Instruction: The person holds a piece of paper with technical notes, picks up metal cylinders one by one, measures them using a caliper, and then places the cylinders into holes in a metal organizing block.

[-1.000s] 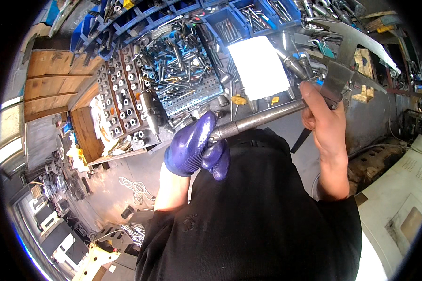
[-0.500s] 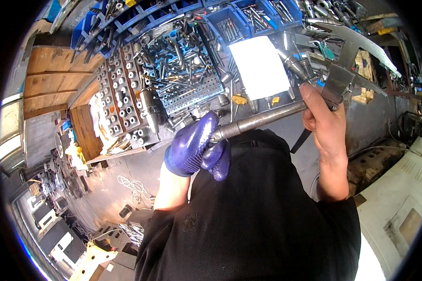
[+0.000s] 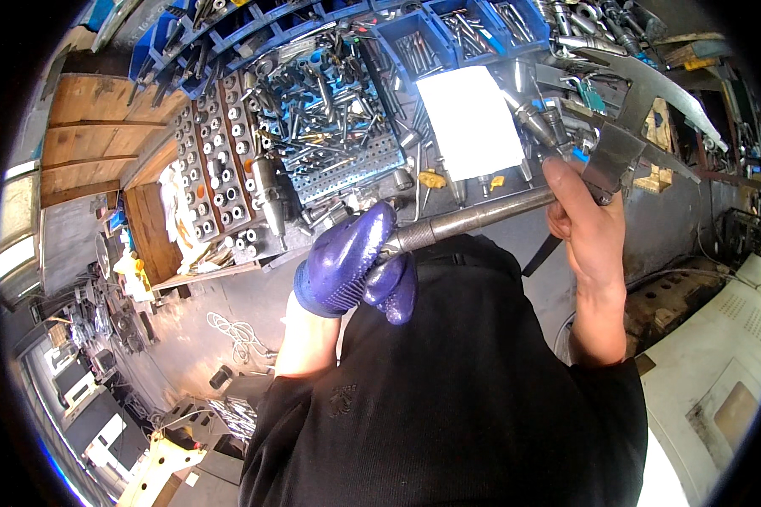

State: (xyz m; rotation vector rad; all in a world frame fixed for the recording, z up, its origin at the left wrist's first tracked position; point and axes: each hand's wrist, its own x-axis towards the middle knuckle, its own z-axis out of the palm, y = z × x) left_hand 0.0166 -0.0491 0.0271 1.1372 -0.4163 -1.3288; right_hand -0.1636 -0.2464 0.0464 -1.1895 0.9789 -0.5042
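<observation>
Grey metal rod (image 3: 475,217) is staying put, suggesting control, purple-gloved left hand (image 3: 351,266) clenching it, bare right hand (image 3: 588,218) gripping flat steel caliper (image 3: 615,159).

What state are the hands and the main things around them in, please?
Metal rod: held at a slant
Caliper: held, jaws apart
Left hand: purple-gloved, closed around the rod
Right hand: bare, closed on the caliper
White sheet: lying flat
Blue bin: open, holding drill bits
Blue perforated tray: strewn with tools
</observation>
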